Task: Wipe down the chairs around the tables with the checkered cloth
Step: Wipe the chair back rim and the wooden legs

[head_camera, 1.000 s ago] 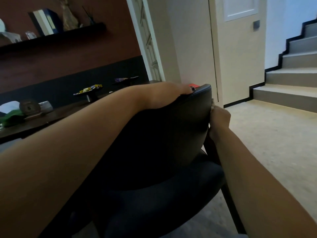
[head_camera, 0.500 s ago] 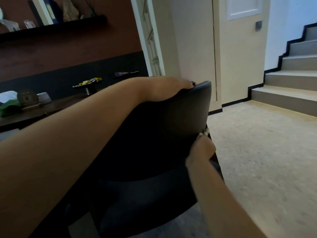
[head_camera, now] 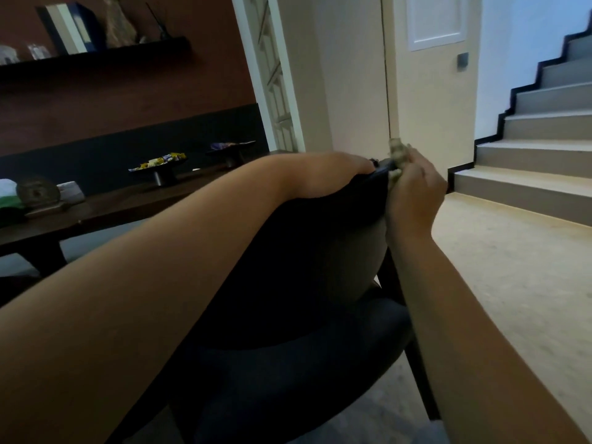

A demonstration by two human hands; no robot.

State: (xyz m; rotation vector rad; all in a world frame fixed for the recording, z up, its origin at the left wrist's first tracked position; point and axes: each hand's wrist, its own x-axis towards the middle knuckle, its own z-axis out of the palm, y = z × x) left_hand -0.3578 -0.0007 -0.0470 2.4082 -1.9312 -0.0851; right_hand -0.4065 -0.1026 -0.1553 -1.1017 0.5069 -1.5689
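Note:
A black padded chair (head_camera: 304, 267) fills the middle of the view, its curved backrest facing me. My left hand (head_camera: 330, 174) lies over the top edge of the backrest, fingers curled over the far side and hidden. My right hand (head_camera: 413, 190) grips a bunched pale cloth (head_camera: 396, 155) at the right top corner of the backrest, pressing it against the edge. Only a small tuft of the cloth shows above my fingers.
A dark wooden table (head_camera: 128, 203) stands behind the chair at left with candy dishes (head_camera: 160, 165) and small objects. A wall shelf (head_camera: 96, 59) hangs above. A cream door (head_camera: 426, 91) is ahead, stairs (head_camera: 528, 155) rise at right, and pale floor (head_camera: 512, 267) lies beside the chair.
My right hand with the cloth moved down the backrest's right edge, then back up to the top corner. My left hand stayed on the backrest top.

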